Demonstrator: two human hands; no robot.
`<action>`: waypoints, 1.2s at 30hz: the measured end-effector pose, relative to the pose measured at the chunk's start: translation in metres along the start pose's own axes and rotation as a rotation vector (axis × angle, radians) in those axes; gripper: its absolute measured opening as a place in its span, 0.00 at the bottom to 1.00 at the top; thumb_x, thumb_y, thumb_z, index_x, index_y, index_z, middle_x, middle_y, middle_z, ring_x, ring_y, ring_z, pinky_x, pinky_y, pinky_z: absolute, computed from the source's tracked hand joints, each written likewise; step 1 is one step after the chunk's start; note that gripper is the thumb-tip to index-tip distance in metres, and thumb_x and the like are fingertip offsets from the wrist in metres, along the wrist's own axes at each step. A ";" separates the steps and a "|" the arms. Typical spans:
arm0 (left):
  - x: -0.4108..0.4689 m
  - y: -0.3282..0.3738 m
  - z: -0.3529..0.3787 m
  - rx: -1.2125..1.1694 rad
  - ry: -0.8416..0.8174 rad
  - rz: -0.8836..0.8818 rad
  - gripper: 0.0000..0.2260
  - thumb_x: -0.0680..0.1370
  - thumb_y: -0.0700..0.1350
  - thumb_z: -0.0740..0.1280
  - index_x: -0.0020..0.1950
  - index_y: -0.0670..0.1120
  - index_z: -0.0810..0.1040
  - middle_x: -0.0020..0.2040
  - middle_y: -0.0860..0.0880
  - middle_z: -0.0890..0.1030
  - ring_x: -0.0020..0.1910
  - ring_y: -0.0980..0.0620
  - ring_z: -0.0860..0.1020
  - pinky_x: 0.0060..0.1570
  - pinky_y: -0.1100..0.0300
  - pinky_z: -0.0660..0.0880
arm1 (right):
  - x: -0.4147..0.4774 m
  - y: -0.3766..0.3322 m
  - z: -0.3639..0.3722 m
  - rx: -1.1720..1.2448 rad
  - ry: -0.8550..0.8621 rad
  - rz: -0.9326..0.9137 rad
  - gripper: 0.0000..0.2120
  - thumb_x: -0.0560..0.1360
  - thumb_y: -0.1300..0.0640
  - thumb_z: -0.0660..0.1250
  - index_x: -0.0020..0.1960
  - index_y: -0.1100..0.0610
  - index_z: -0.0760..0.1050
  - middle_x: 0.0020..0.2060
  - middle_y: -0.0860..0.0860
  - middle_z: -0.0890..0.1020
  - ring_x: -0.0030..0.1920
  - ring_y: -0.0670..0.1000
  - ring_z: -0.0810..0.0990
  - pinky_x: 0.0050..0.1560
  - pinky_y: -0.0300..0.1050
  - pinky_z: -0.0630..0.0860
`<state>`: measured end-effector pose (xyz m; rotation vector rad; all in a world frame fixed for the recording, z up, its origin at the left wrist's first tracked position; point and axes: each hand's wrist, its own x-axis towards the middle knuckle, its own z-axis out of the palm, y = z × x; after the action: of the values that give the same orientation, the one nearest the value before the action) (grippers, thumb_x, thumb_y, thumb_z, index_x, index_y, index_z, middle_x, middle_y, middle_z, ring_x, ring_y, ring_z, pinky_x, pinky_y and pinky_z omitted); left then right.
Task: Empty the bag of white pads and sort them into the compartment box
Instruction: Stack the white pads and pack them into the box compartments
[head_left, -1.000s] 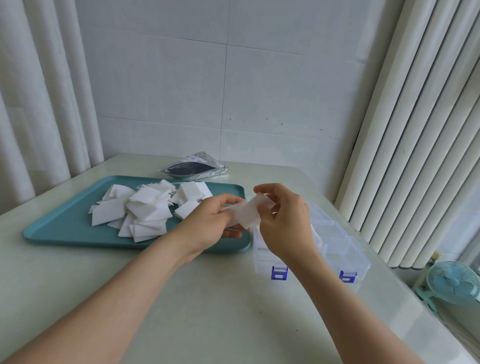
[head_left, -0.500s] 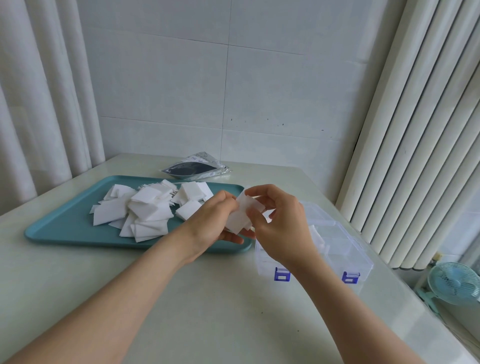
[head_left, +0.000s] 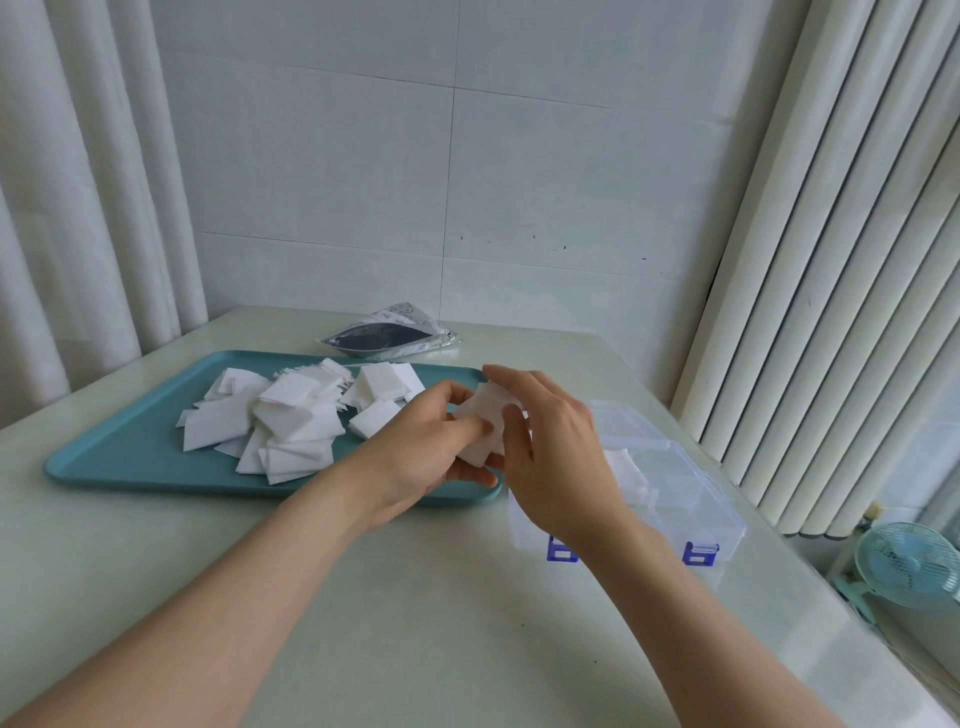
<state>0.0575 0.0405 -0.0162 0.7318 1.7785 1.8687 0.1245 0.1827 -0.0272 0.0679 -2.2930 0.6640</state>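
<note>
Pads (head_left: 485, 423): small stack pinched between left grip (head_left: 415, 457) and right grip (head_left: 550, 457), over right end of tray (head_left: 130, 457) | box (head_left: 675, 488) just right of stack, right grip nearer | pile (head_left: 280, 415) lies on tray, further left

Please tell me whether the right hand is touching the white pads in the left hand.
Touching: in the head view the right hand pinches the held white pads, its thumb pressed on their front.
</note>
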 end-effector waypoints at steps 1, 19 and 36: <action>-0.001 0.001 0.000 -0.021 -0.006 -0.012 0.10 0.83 0.36 0.65 0.64 0.37 0.71 0.49 0.39 0.84 0.43 0.44 0.84 0.44 0.51 0.81 | 0.000 -0.001 -0.001 0.016 0.006 -0.020 0.24 0.80 0.69 0.57 0.71 0.52 0.76 0.60 0.49 0.82 0.55 0.47 0.79 0.50 0.22 0.66; -0.003 0.004 -0.005 -0.015 -0.111 -0.079 0.08 0.84 0.43 0.64 0.52 0.43 0.82 0.43 0.42 0.77 0.40 0.47 0.77 0.36 0.56 0.76 | -0.010 -0.015 -0.006 -0.070 -0.233 -0.105 0.40 0.67 0.50 0.72 0.78 0.47 0.65 0.63 0.39 0.74 0.65 0.45 0.68 0.68 0.49 0.67; -0.002 0.002 0.001 0.040 -0.151 -0.045 0.11 0.84 0.44 0.66 0.57 0.36 0.78 0.42 0.43 0.79 0.42 0.49 0.78 0.39 0.59 0.77 | -0.005 -0.006 -0.002 -0.121 -0.142 -0.100 0.38 0.67 0.41 0.77 0.74 0.45 0.70 0.63 0.39 0.76 0.63 0.46 0.74 0.64 0.46 0.69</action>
<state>0.0599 0.0394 -0.0148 0.8185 1.7275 1.7062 0.1309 0.1783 -0.0268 0.1763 -2.4435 0.4822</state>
